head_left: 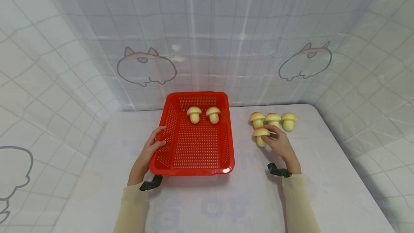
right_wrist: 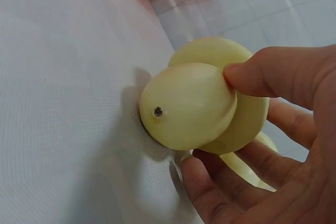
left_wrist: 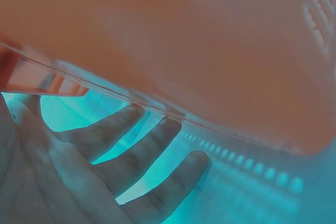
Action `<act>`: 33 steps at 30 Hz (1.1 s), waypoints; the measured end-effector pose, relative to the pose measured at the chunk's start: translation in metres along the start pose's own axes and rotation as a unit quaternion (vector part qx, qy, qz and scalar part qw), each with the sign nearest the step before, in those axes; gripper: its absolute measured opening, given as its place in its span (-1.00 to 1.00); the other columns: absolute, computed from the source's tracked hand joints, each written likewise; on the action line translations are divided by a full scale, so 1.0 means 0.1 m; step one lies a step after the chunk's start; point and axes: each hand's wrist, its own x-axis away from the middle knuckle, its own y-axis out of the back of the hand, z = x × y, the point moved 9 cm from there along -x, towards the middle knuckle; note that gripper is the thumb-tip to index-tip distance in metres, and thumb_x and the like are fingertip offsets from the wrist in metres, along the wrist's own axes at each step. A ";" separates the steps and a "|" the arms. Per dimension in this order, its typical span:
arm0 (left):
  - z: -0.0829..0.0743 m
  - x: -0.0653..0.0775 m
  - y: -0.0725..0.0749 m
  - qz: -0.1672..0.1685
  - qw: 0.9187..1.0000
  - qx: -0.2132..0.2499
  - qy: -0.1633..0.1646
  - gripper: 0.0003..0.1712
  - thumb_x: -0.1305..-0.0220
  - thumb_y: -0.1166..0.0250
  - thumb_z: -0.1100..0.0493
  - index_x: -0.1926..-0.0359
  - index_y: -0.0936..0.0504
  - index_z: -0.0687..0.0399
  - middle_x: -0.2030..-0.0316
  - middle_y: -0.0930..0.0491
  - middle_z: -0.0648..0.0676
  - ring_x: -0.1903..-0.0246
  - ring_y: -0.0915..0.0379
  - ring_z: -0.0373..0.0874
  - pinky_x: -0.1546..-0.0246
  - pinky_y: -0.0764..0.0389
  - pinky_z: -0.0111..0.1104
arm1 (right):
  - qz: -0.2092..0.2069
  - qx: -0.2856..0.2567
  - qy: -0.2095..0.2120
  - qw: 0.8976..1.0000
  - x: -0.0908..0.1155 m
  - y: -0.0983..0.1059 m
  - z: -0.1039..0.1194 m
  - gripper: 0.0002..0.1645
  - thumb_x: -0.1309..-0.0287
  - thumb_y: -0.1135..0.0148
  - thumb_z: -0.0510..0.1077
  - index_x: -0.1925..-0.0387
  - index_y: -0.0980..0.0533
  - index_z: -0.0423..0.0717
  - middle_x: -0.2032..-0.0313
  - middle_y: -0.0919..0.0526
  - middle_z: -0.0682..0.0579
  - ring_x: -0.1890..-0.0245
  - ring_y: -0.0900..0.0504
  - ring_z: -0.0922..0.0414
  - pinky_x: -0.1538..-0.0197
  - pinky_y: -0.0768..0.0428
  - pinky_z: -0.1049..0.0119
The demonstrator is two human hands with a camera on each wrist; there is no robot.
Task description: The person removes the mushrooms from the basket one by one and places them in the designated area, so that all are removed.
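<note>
My right hand (head_left: 280, 144) pinches a pale yellow toy mushroom (head_left: 261, 133) between thumb and fingers, beside the front of a short row of mushrooms. In the right wrist view the thumb presses on the stem of the held mushroom (right_wrist: 189, 106), whose end has a small dark spot. On the other side, my left hand (head_left: 149, 151) holds the left rim of a red perforated basket (head_left: 193, 172), two digits over the rim. The left wrist view shows other fingers (left_wrist: 142, 156) extended below the basket's edge. Two mushrooms (head_left: 194, 114) lie side by side at the basket's far end.
Three more mushrooms (head_left: 289, 121) lie in a row on the white table (head_left: 252, 197), right of the basket. A tiled-pattern curtain (head_left: 210, 39) with cartoon animal drawings closes off the back and sides.
</note>
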 end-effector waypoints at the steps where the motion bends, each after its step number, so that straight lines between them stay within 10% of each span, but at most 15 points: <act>1: 0.00 0.00 0.00 0.000 1.000 0.000 -0.001 -0.36 -0.55 0.02 0.17 -0.56 -0.10 -0.17 -0.39 -0.16 0.23 -0.13 -0.38 0.07 0.03 -0.68 -0.25 | 0.000 -0.001 0.000 1.000 0.01 0.00 0.04 -0.37 -0.35 -0.30 -0.24 -0.39 -0.38 -0.31 -0.32 -0.44 -0.39 -0.26 -0.51 -0.34 -0.23 -0.52 0.00; 9: 0.00 0.00 0.00 0.002 1.000 -0.003 -0.003 -0.36 -0.55 0.02 0.17 -0.56 -0.09 -0.17 -0.40 -0.15 0.23 -0.14 -0.38 0.08 0.02 -0.69 -0.24 | 0.006 -0.003 0.006 1.000 0.16 0.03 0.39 -0.39 -0.32 -0.27 -0.34 -0.34 -0.37 -0.44 -0.29 -0.45 -0.46 -0.25 -0.52 -0.38 -0.03 -0.46 0.56; 18: 0.00 0.00 -0.01 0.002 1.000 -0.001 -0.004 -0.36 -0.55 0.01 0.19 -0.56 -0.10 -0.16 -0.40 -0.15 0.24 -0.14 -0.37 0.07 0.03 -0.69 -0.26 | 0.014 -0.005 0.004 1.000 0.16 0.03 0.36 -0.37 -0.33 -0.29 -0.31 -0.35 -0.36 -0.42 -0.30 -0.45 -0.45 -0.26 -0.51 -0.39 -0.16 -0.55 0.23; 33: -0.02 0.01 -0.01 0.001 1.000 0.002 -0.004 -0.36 -0.55 0.03 0.19 -0.56 -0.10 -0.16 -0.40 -0.15 0.23 -0.15 -0.38 0.10 0.03 -0.70 -0.25 | 0.018 -0.026 -0.004 0.999 0.08 0.04 0.16 -0.34 -0.34 -0.29 -0.27 -0.40 -0.34 -0.38 -0.35 -0.39 -0.43 -0.27 -0.47 -0.42 0.06 -0.50 0.56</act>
